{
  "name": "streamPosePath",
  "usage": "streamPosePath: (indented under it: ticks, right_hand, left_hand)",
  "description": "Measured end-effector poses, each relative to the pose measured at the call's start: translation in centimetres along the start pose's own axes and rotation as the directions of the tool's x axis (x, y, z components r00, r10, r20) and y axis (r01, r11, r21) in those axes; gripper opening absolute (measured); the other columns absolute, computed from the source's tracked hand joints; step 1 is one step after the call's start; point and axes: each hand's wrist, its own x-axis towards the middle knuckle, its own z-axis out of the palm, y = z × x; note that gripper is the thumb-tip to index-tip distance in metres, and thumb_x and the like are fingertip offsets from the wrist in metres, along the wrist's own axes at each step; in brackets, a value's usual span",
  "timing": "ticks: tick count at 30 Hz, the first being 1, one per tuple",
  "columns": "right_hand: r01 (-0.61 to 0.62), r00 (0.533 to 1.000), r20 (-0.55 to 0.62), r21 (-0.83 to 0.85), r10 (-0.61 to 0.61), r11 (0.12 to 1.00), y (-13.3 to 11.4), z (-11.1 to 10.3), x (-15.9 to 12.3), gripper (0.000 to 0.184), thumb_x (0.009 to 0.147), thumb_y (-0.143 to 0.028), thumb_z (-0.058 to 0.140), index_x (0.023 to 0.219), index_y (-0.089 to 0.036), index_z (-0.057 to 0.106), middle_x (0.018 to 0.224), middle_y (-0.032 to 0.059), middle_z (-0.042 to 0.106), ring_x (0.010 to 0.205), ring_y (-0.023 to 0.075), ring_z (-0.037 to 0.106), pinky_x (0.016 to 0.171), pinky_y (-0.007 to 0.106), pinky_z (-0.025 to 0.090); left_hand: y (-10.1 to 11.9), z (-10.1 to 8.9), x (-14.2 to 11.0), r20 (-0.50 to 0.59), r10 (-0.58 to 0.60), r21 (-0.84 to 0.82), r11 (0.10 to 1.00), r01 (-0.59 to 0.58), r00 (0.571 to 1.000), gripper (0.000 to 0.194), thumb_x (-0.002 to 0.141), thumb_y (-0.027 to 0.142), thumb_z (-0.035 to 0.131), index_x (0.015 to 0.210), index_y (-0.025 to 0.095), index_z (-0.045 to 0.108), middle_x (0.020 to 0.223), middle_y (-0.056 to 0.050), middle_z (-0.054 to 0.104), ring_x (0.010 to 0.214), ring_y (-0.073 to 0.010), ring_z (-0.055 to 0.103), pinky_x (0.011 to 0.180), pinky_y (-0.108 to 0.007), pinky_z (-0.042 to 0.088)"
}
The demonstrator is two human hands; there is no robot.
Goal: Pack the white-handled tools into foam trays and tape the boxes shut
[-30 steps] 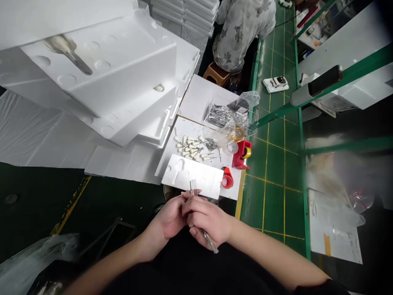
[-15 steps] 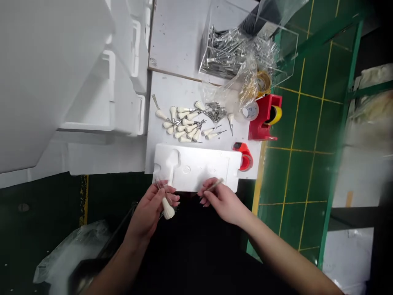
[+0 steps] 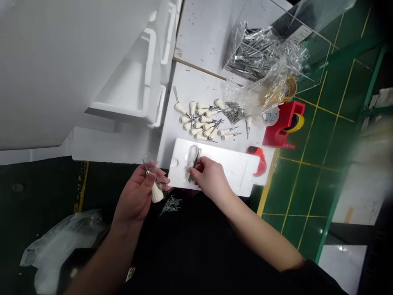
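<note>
My left hand point(image 3: 135, 194) is closed round a small awl with a cream bulb handle point(image 3: 156, 194), its thin metal shaft pointing up and left. My right hand point(image 3: 208, 177) pinches a slim metal tool point(image 3: 194, 164) and rests it over a moulded recess in the white foam tray point(image 3: 236, 170) at the near edge of the white board. Just beyond the tray lies a heap of several cream-handled awls point(image 3: 202, 121) and loose metal pins point(image 3: 233, 114).
Stacked white foam mouldings point(image 3: 92, 69) fill the left. A clear bag of metal rods point(image 3: 260, 53) sits at the back, a red tape dispenser point(image 3: 284, 123) and an orange tape roll point(image 3: 260, 157) to the right. Green gridded floor point(image 3: 307, 172) lies right, a plastic bag point(image 3: 61, 241) lower left.
The hands parted from a joined grip near my lap. The left kept the cream-handled awl; the right carried the slim metal tool left onto the foam tray's recess. The view dropped towards the board.
</note>
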Motion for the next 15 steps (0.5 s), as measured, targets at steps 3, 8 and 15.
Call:
streamPosePath:
  ticks: [3, 8, 15]
  right_hand:
    - [0.018, 1.000, -0.015, -0.036, -0.018, 0.999, -0.2, 0.5, 0.2, 0.025, 0.085, -0.032, 0.074, 0.103, -0.022, 0.061, 0.077, 0.0013, 0.071, 0.059, 0.0164, 0.065, 0.053, 0.028, 0.048]
    - [0.378, 0.924, 0.035, -0.237, -0.381, 0.895, -0.6, -1.4, 0.1, 0.014, 0.095, -0.034, 0.064, 0.101, -0.022, 0.063, 0.088, 0.0035, 0.070, 0.074, 0.0178, 0.066, 0.064, 0.030, 0.051]
    - [0.729, 0.601, 0.462, -0.651, -0.652, 0.212, -0.9, -3.1, 2.3, 0.027, 0.102, -0.016, 0.047, 0.105, -0.022, 0.072, 0.099, 0.0083, 0.065, 0.090, 0.0235, 0.055, 0.075, 0.037, 0.040]
  left_hand:
    - [-0.5, -1.2, 0.0, 0.009, -0.007, 0.013, 1.000, 0.007, 1.000, 0.032, 0.086, 0.033, 0.078, 0.112, 0.022, 0.062, 0.091, 0.000, 0.065, 0.078, -0.0177, 0.070, 0.066, -0.031, 0.064]
    - [-0.8, -2.8, -0.2, -0.043, -0.041, 0.052, 0.998, 0.043, 0.998, 0.027, 0.089, 0.040, 0.074, 0.101, 0.020, 0.061, 0.088, 0.000, 0.065, 0.072, -0.0167, 0.070, 0.067, -0.034, 0.064]
    - [-0.9, -3.9, -0.1, -0.101, -0.040, -0.003, 0.999, 0.040, 0.994, 0.028, 0.089, 0.046, 0.072, 0.098, 0.020, 0.063, 0.087, -0.001, 0.065, 0.073, -0.0186, 0.069, 0.061, -0.033, 0.064]
